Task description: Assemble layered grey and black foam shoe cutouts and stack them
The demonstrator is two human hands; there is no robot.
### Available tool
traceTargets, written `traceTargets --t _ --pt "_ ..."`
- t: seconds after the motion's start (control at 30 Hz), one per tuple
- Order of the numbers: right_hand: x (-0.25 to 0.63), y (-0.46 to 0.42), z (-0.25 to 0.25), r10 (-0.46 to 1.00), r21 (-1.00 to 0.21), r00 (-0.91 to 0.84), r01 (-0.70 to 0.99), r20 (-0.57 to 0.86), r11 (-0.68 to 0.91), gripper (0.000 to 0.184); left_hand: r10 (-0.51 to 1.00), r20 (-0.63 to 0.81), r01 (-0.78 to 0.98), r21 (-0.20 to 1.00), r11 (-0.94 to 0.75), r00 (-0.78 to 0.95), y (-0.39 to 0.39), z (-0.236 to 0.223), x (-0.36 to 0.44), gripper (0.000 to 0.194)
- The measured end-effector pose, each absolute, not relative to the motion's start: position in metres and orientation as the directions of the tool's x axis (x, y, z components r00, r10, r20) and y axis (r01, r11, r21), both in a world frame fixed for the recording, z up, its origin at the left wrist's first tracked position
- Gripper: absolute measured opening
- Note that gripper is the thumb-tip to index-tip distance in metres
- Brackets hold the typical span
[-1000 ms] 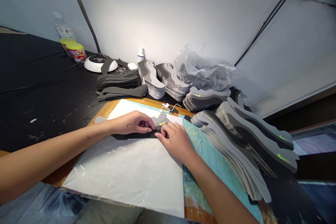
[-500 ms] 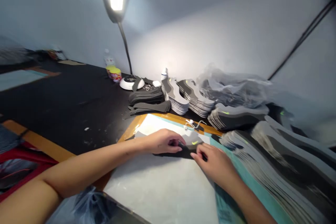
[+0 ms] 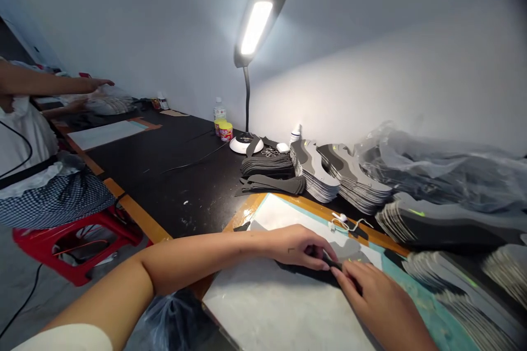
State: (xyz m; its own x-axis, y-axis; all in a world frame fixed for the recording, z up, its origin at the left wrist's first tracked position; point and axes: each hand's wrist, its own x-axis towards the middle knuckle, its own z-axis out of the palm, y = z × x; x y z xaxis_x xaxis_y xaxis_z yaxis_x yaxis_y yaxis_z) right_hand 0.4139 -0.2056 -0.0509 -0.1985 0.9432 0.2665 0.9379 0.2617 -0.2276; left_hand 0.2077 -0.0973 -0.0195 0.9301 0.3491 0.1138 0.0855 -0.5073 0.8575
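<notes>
My left hand (image 3: pixel 300 247) and my right hand (image 3: pixel 376 300) meet over a dark grey shoe-upper piece (image 3: pixel 349 255) that lies on a white sheet (image 3: pixel 288 307) on the work board. The fingers of both hands are curled and pinch the piece's edge where they come together. A light grey layer with a yellow-green mark shows just beyond my fingertips. My left forearm stretches across the board from the lower left.
Stacks of grey cut pieces (image 3: pixel 315 170) and a clear plastic bag (image 3: pixel 444 162) line the back and right. A desk lamp (image 3: pixel 255 27) stands over black pieces (image 3: pixel 265 164). White earphones (image 3: pixel 343 222) lie on the board. Another person (image 3: pixel 37 137) sits at the left on a red stool (image 3: pixel 78 238).
The view has swung left and up, bringing the lamp and the person at the left into sight. Both hands stay pinched on the same piece.
</notes>
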Motion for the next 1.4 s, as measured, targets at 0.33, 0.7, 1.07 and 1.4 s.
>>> traceTargets --t 0.33,0.7,1.07,1.4 --pt "0.414 -0.207 -0.039 0.986 -0.266 -0.095 0.955 0.137 0.129 0.037 0.391 0.067 0.152 0.851 -0.503 0.918 -0.096 -0.01 0.199 0.029" --pt "0.408 -0.206 -0.023 0.996 -0.35 0.028 0.937 0.085 0.003 0.039 0.369 -0.03 0.222 0.843 -0.49 0.929 -0.092 -0.008 0.202 0.031" --pt "0.403 -0.208 -0.024 0.993 -0.283 0.023 0.959 0.113 0.01 0.046 0.368 -0.033 0.239 0.814 -0.53 0.929 -0.093 -0.008 0.203 0.033" --pt "0.396 -0.213 -0.026 0.973 -0.087 -0.158 0.981 0.171 0.174 0.035 0.327 0.018 0.174 0.817 -0.549 0.945 -0.09 -0.017 0.203 0.028"
